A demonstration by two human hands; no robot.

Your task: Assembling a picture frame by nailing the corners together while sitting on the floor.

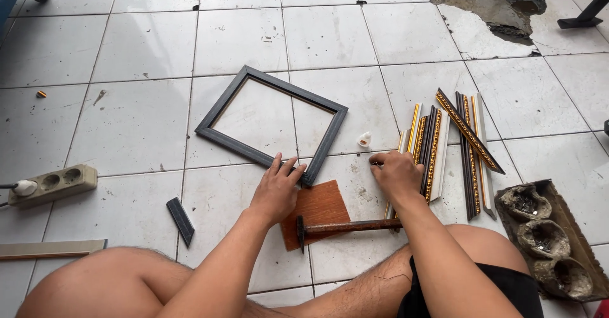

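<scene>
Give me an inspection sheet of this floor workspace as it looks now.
Surface: white tile floor, one broken patch far right.
Job's things: dark frame flat on the floor; left hand pressing its near rail. Right hand pinching something small, too small to tell.
Clutter: moulding strips, hammer, brown board, offcut, white cap, tray of lumps.
Fingers: left spread flat, right closed.
Cables: power strip with white plug.
Surroundings: black stand foot top right.
</scene>
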